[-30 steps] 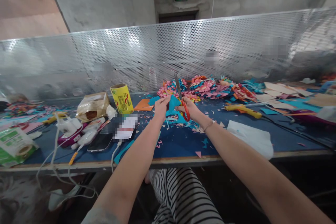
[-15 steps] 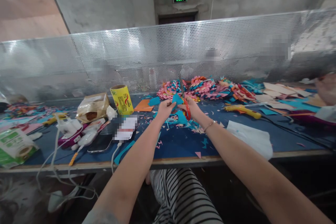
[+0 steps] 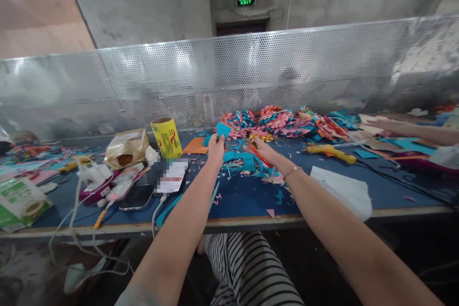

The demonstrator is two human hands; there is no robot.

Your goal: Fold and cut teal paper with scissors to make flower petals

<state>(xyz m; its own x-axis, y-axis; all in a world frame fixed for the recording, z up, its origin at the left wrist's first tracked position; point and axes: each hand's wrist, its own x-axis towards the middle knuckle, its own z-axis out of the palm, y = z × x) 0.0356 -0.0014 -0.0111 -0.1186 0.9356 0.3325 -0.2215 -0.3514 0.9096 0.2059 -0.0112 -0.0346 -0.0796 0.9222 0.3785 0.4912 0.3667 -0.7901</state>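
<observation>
Partly hidden by the curled fingers, a blue piece [image 3: 223, 129] is pinched closed in the left hand [image 3: 217, 149], held up over the middle of the tabletop [image 3: 244, 198]. Red-handled scissors [image 3: 258, 155] are gripped in the closed right hand [image 3: 264, 150]; their blades are blurred against the clutter, so how far they are parted cannot be told. Beneath and between the hands, blue scraps [image 3: 241, 161] are partly covered. Toward the far edge, before a perforated panel [image 3: 179, 76], a colorful pile [image 3: 274, 120] is heaped, its separate pieces hard to make out. Near the left forearm, a phone [image 3: 172, 178] is seen with its screen pixelated, beside a dark phone [image 3: 137, 196]. A yellow container [image 3: 166, 138] is stood behind them. To the right, a glue gun [image 3: 332, 152] is laid beyond a white sheet [image 3: 340, 189], and another person's hand [image 3: 383, 125] is reached in, its arm cut off.
</observation>
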